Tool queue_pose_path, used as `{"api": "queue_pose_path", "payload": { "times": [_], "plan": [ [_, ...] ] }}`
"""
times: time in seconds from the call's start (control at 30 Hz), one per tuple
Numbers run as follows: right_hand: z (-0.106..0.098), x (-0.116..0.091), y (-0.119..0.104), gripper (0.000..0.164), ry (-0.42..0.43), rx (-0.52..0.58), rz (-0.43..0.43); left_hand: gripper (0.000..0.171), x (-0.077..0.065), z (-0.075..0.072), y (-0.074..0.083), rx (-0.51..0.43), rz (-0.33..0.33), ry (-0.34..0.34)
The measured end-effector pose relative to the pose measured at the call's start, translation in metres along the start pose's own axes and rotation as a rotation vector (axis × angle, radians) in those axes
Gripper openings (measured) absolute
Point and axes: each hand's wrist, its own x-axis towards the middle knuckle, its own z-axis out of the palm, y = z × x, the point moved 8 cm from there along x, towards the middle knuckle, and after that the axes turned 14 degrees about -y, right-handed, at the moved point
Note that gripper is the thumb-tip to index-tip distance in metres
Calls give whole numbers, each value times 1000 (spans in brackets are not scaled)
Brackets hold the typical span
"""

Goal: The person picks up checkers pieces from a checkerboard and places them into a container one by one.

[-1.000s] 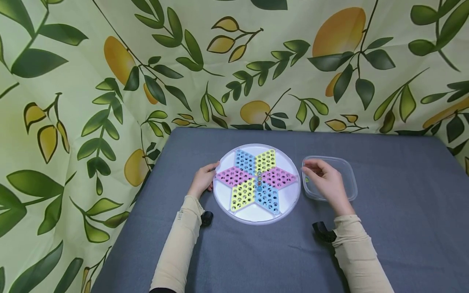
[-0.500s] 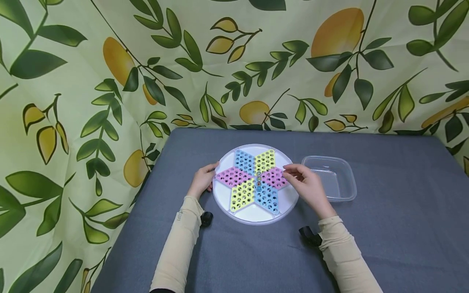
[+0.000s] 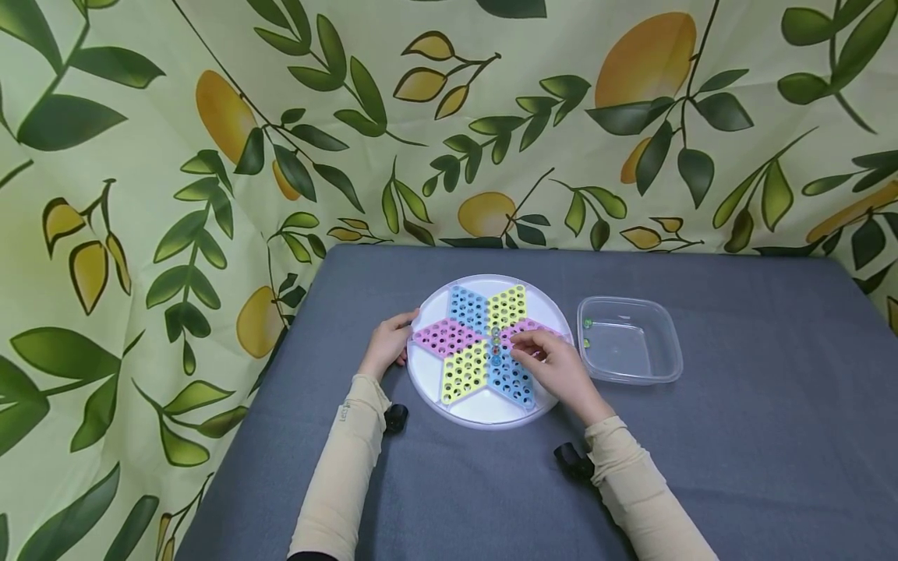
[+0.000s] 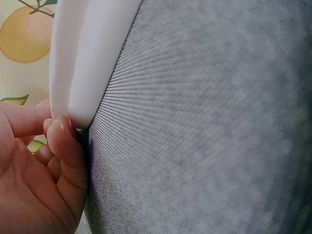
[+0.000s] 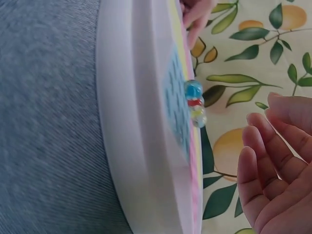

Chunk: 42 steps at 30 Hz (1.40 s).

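A round white Chinese checkers board [image 3: 487, 417] with a blue, yellow and pink star lies on the cloth. My left hand [image 3: 386, 347] grips its left rim; in the left wrist view, thumb and fingers pinch the white edge [image 4: 83, 73]. A short row of glass marbles [image 3: 496, 351] stands near the star's middle; in the right wrist view a blue marble [image 5: 193, 89] and a red one [image 5: 196, 102] show. Over the board's right half, my right hand [image 3: 554, 366] hovers beside this row, fingers bent and fingertips close together. I cannot tell whether a marble is between them.
A clear plastic container [image 3: 634, 378] stands right of the board, with green marbles [image 3: 588, 322] along its left side. Grey-blue cloth [image 3: 772, 405] covers the table. A leaf-and-fruit patterned curtain [image 3: 421, 156] hangs behind and at the left.
My right hand has moved left from the container to above the board beside the marble row. The container's green marbles now show. My left hand has stayed on the rim.
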Motion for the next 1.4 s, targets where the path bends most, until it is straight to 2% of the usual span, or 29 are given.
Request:
{"api": "queue_pose_path", "payload": {
  "times": [0.37, 0.83, 1.4],
  "plan": [
    [17, 4, 0, 22, -55, 9, -34, 41, 1, -1, 0, -4, 18, -1],
    [29, 8, 7, 20, -99, -33, -5, 41, 2, -1, -2, -15, 4, 0],
    [33, 14, 16, 18, -127, -52, 27, 40, 5, 0, -4, -7, -18, -1]
  ]
}}
